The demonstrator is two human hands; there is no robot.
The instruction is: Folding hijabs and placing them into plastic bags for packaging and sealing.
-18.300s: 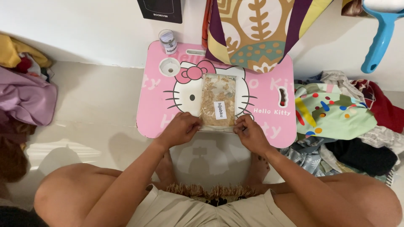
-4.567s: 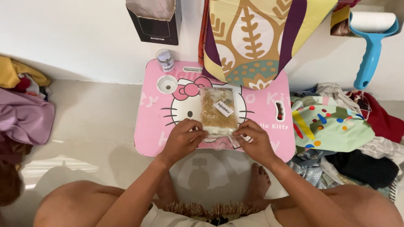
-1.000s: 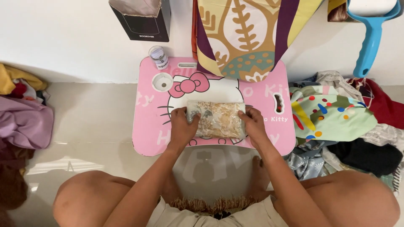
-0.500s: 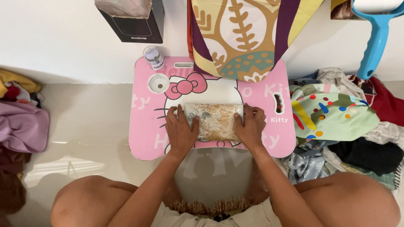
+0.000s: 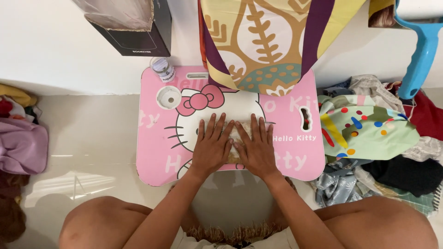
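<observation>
Now both hands are laid flat, palms down, side by side on the packet (image 5: 236, 138), which lies at the middle of the pink table (image 5: 157, 152). Left hand (image 5: 211, 146) covers the packet's left part, right hand (image 5: 256, 148) its right part; fingers are spread and stretched out, nothing is gripped, the packet is only pressed under the palms. Only a small beige strip of the packet is seen between the hands and at the fingertips; the rest is hidden. A round cup hole (image 5: 168, 97) is seen at the table's upper left corner, a small jar (image 5: 162, 70) just above it at the table's edge. A patterned cloth (image 5: 263, 41) hangs over the table's far edge. A black box (image 5: 131, 23) is seen against the wall, upper left. Clothes (image 5: 369, 133) are heaped right of the table, a blue roller (image 5: 417, 50) above them. More clothes (image 5: 20, 143) are seen at far left.
</observation>
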